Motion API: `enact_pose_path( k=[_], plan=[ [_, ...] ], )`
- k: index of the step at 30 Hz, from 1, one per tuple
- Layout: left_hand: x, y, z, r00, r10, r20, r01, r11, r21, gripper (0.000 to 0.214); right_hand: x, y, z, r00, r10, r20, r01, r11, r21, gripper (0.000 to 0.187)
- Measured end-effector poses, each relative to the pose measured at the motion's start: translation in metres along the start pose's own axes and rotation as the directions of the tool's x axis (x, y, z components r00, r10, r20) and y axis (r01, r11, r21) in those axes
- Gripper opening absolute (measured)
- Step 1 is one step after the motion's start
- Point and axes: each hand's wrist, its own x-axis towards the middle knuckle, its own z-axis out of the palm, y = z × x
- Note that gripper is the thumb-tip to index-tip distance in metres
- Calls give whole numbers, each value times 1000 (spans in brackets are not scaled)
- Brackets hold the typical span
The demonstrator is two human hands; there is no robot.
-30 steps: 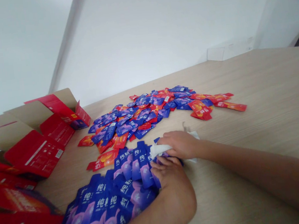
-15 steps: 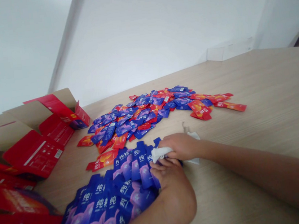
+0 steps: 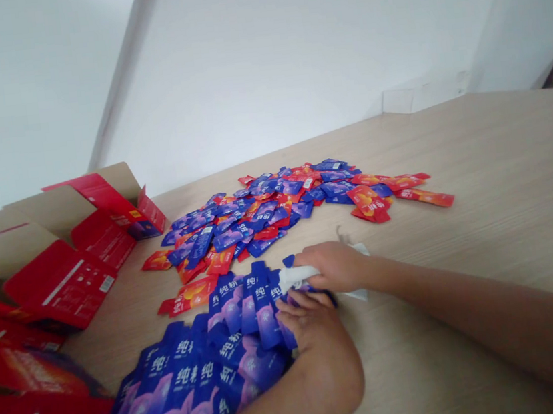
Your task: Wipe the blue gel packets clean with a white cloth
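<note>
Passage for a hand: the wood desktop (image 3: pixel 490 221) at right, out to the far edge, where the white wall (image 3: pixel 287 51) stops it. Sachet pile (image 3: pixel 268 218) blocks upper centre; sachet rows (image 3: pixel 202 384) fill lower centre against the left hand (image 3: pixel 319 349). Red cartons (image 3: pixel 59 287) block the left side. Right hand (image 3: pixel 337 267), with white cloth (image 3: pixel 299 274), sits just below the pile: narrow gap.

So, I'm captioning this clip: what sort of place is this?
Probably a plain indoor packing or stock room: opened red cardboard cartons sit on a light wood table, with loose blue and red sachets heaped across it beside white walls.
</note>
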Motion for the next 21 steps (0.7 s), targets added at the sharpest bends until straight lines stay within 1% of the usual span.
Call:
enact_pose_path(
  k=[2, 3, 6, 8, 10, 12, 14, 15, 17, 19, 21],
  plan=[
    [0, 1, 3, 1000, -13, -15, 13, 1000, 13, 57, 1, -5, 3, 999, -41, 35, 41, 999, 22, 25],
    [0, 1, 4, 999, -18, -26, 19, 1000, 20, 57, 2, -6, 4, 999, -30, 45, 29, 999, 17, 25],
    [-1, 1, 4, 998, -28, -47, 30, 999, 30, 58, 4, 3, 6, 996, 82, 25, -80, 995, -51, 29],
    [-2, 0, 2, 999, -31, -41, 32, 999, 31, 58, 3, 12, 5, 989, 150, 11, -149, 984, -103, 28],
    [-1, -1, 1, 999, -35, -34, 36, 999, 25, 58, 2, 16, 2, 985, 173, -12, -173, 978, -118, 26],
    [1, -2, 0, 999, -34, -27, 34, 999, 6, 57, 0, 14, 0, 988, 145, -63, -149, 985, -81, 27],
    [3, -2, 0, 999, -36, -29, 35, 999, -13, 57, 1, 6, 1, 993, 74, -93, -77, 997, -28, 30],
    [3, -2, 0, 999, -35, -36, 34, 999, -20, 56, 2, 2, 2, 996, 35, -83, -36, 999, -9, 30],
    [2, -3, 0, 998, -33, -57, 32, 999, -21, 55, 4, -3, 4, 1000, -17, -22, 17, 1000, -1, 29],
    [1, -3, -1, 997, -39, -68, 38, 999, -14, 54, 6, -1, 7, 1000, 9, 19, -8, 1000, -29, 28],
    [0, -3, -1, 997, -47, -58, 46, 999, -14, 54, 6, 6, 7, 996, 88, 15, -87, 993, -78, 28]
  ],
)
